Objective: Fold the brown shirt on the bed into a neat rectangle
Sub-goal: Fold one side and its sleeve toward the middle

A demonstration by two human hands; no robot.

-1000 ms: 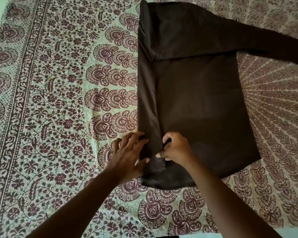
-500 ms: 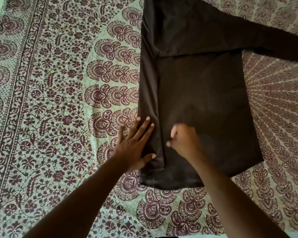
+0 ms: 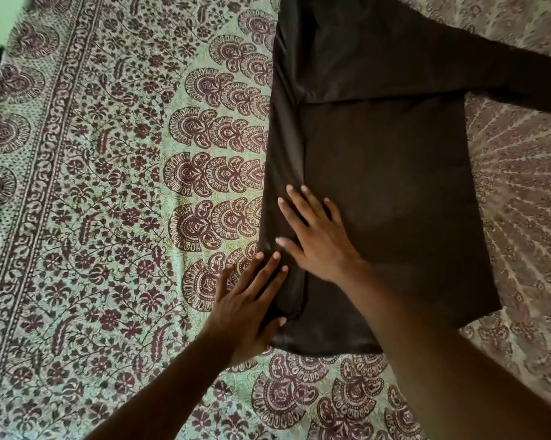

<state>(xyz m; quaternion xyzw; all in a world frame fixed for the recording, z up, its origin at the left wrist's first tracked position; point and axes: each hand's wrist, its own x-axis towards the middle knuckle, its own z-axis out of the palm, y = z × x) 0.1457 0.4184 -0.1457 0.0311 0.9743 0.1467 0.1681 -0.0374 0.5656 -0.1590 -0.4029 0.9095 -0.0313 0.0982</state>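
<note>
Forward onto the folded strip, the right hand (image 3: 320, 241) has slid, flat and spread. Left hand (image 3: 247, 308) presses flat, fingers straight, on the smooth brown shirt (image 3: 388, 185), lying on the paisley-printed bedsheet (image 3: 109, 185).

Single head view, worn cam, wide-angle, looking forward and steeply down onto the bed cover (image 3: 115, 192). Close range: both forearms enter from the bottom edge, and the shirt (image 3: 379, 185) sits right of centre, running off the top edge (one sleeve exits top right). A strip of green wall (image 3: 1, 17) shows far left of the shirt, top corner. No second view, so nothing is shared.
</note>
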